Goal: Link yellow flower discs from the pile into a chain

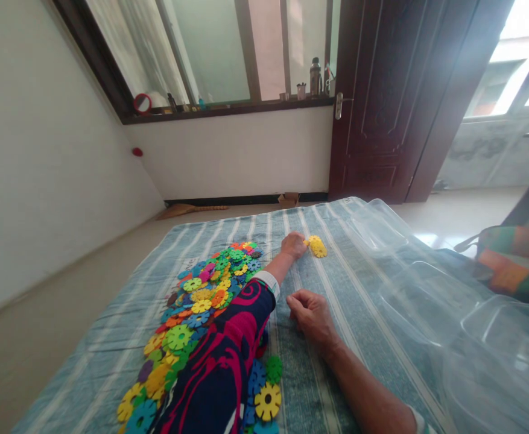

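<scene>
Several yellow pieces (318,246) lay on the striped cloth (364,355), apart from the mixed heap (201,306), probably to remain distinct. Remotely, I saw the left hand (294,244) seemingly pinching one; the right hand (312,314) was curled, showing nothing.

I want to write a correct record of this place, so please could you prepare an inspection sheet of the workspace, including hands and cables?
Surface: striped blue-green cloth, somewhat wrinkled.
Job's things: many-coloured flower-shaped pieces piled at left, partly behind the left sleeve; a small group of yellow pieces apart from the pile.
Clutter: clear plastic containers along the right side.
Left hand: stretched forward, fingertips at the yellow pieces; grip unclear.
Right hand: fingers curled, nothing visible in it.
Cables: nothing seen.
Surroundings: dark red door; windowsill with a flask and small items.
</scene>
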The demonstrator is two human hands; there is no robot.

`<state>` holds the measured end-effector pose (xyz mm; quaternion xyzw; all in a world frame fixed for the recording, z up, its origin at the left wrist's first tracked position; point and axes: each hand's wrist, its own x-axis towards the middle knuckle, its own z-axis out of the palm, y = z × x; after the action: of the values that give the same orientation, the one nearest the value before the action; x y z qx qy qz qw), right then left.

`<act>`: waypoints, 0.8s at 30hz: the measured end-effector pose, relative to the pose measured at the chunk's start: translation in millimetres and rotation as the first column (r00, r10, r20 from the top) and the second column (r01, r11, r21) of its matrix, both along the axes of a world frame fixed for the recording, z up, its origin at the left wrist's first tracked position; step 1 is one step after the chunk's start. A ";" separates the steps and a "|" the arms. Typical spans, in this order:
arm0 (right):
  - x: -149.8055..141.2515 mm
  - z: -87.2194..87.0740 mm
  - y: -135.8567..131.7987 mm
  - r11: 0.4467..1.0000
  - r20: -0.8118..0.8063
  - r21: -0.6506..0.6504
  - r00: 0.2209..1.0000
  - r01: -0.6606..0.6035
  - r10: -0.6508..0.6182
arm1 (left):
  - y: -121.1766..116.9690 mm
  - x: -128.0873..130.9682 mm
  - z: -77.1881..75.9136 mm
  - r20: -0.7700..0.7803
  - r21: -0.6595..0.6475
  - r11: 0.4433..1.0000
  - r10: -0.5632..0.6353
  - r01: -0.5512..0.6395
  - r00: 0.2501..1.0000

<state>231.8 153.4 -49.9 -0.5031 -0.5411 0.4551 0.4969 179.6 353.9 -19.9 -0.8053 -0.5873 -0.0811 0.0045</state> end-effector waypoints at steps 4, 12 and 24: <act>-0.7 0.3 0.7 1.000 -0.006 0.000 1.000 0.007 -0.007 | 0.3 0.6 -2.4 0.003 0.011 1.000 -0.003 0.003 1.000; -3.0 1.3 3.9 1.000 -0.018 0.010 0.999 0.028 -0.028 | -0.6 -1.1 -0.8 0.024 0.033 0.999 0.004 -0.005 1.000; -2.9 1.6 3.2 0.999 -0.001 0.015 1.000 0.031 -0.031 | -5.4 -8.3 -6.1 0.119 0.068 0.997 -0.030 0.022 0.992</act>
<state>228.9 156.7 -48.3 -0.5076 -0.5364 0.4434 0.5080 171.4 348.5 -26.0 -0.8061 -0.5728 -0.1486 -0.0051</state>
